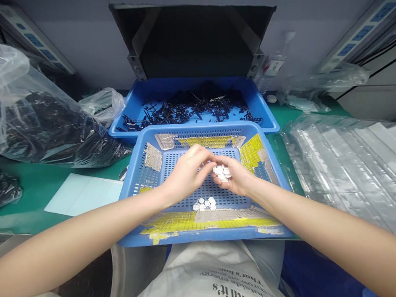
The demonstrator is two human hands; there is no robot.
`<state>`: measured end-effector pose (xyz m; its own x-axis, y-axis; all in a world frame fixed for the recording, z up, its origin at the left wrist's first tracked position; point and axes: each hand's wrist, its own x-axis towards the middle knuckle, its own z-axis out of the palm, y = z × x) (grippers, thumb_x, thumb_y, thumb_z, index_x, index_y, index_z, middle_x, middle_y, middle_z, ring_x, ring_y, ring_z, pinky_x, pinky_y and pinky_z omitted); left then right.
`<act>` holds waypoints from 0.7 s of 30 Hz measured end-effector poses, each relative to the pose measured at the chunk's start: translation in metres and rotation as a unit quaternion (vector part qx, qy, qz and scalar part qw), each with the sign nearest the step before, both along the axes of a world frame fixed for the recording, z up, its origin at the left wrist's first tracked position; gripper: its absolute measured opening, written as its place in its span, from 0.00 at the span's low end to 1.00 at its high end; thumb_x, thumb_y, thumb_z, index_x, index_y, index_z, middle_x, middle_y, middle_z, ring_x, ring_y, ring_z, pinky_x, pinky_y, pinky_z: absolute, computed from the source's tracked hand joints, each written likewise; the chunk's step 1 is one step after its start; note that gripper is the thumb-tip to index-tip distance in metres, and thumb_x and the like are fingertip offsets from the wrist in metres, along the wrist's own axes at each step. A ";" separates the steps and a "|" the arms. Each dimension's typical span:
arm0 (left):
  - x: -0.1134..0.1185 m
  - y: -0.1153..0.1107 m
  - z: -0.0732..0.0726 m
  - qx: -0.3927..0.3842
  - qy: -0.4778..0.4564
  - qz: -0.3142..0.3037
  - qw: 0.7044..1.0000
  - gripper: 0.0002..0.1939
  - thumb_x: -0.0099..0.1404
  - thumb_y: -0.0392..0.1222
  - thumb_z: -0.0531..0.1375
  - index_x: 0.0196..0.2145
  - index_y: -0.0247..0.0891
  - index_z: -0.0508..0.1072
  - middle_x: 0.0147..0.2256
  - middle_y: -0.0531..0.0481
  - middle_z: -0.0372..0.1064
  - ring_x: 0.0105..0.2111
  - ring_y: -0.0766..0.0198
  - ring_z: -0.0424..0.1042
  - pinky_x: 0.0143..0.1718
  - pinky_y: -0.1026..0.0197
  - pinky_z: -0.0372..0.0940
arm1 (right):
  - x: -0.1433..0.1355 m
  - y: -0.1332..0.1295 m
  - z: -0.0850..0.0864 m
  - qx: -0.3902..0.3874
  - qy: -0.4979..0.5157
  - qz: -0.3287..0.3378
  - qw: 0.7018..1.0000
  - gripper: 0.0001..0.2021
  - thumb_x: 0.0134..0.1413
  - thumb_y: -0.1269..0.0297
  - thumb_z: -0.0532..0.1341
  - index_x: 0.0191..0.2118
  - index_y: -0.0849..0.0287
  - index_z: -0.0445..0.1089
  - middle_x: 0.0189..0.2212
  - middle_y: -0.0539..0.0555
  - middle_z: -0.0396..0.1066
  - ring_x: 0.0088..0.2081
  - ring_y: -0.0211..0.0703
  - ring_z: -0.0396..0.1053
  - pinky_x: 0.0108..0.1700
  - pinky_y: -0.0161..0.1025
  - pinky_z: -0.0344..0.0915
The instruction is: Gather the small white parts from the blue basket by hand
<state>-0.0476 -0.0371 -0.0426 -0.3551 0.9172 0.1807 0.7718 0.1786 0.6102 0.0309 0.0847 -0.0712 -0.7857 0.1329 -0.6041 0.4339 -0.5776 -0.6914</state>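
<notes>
Above the blue perforated basket, my right hand is cupped around a heap of small white plastic pieces. My left hand meets it from the left, its thumb and fingers curled together at the edge of that heap. Whatever lies between the left fingertips is hidden or too small to name. Below the hands, several more white pieces with rounded corners lie in a small group on the basket floor near its front wall. Torn yellow and pale labels cover parts of the basket's walls.
Behind the basket stands a blue tray of thin black plastic parts. Clear bags of black parts sit at left, near pale sheets. Transparent plastic trays are stacked at right, with a bottle at the back.
</notes>
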 end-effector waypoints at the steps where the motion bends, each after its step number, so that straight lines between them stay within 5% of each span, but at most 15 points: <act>1: -0.002 0.000 -0.003 -0.045 0.003 0.009 0.999 0.03 0.61 0.33 0.52 0.31 0.35 0.65 0.30 0.51 0.61 0.32 0.66 0.62 0.35 0.63 0.59 | -0.001 0.002 0.002 -0.014 -0.003 -0.026 1.000 0.12 0.54 0.65 0.49 0.22 0.61 0.56 0.13 0.48 0.58 0.12 0.31 0.55 0.09 0.23 0.46; 4: 0.001 -0.002 -0.020 -0.207 0.000 -0.125 0.970 0.04 0.57 0.32 0.57 0.33 0.35 0.66 0.31 0.50 0.62 0.33 0.64 0.62 0.35 0.63 0.59 | -0.003 0.008 0.008 -0.002 0.007 -0.100 0.995 0.10 0.53 0.69 0.52 0.22 0.61 0.56 0.13 0.47 0.58 0.12 0.29 0.54 0.09 0.22 0.45; 8: 0.016 -0.001 -0.037 -0.272 0.075 -0.295 0.913 0.14 0.57 0.31 0.56 0.42 0.38 0.65 0.37 0.46 0.61 0.36 0.60 0.62 0.38 0.61 0.59 | -0.003 0.008 0.008 0.032 0.031 -0.119 0.992 0.08 0.50 0.73 0.55 0.24 0.60 0.57 0.15 0.45 0.58 0.14 0.29 0.56 0.10 0.22 0.47; 13: 0.021 0.008 -0.040 -0.312 0.145 -0.306 0.888 0.09 0.54 0.30 0.54 0.34 0.36 0.67 0.31 0.45 0.61 0.31 0.59 0.63 0.33 0.61 0.59 | -0.003 0.007 0.003 0.053 0.023 -0.068 0.996 0.08 0.46 0.80 0.54 0.24 0.62 0.60 0.18 0.48 0.63 0.15 0.29 0.58 0.10 0.22 0.51; 21: 0.000 0.018 -0.033 -0.296 0.049 -0.217 0.929 0.11 0.48 0.28 0.53 0.30 0.38 0.68 0.27 0.51 0.61 0.25 0.66 0.61 0.25 0.65 0.55 | -0.005 0.009 0.002 0.094 -0.049 -0.088 0.990 0.08 0.50 0.78 0.52 0.23 0.63 0.61 0.16 0.48 0.62 0.13 0.29 0.58 0.09 0.23 0.51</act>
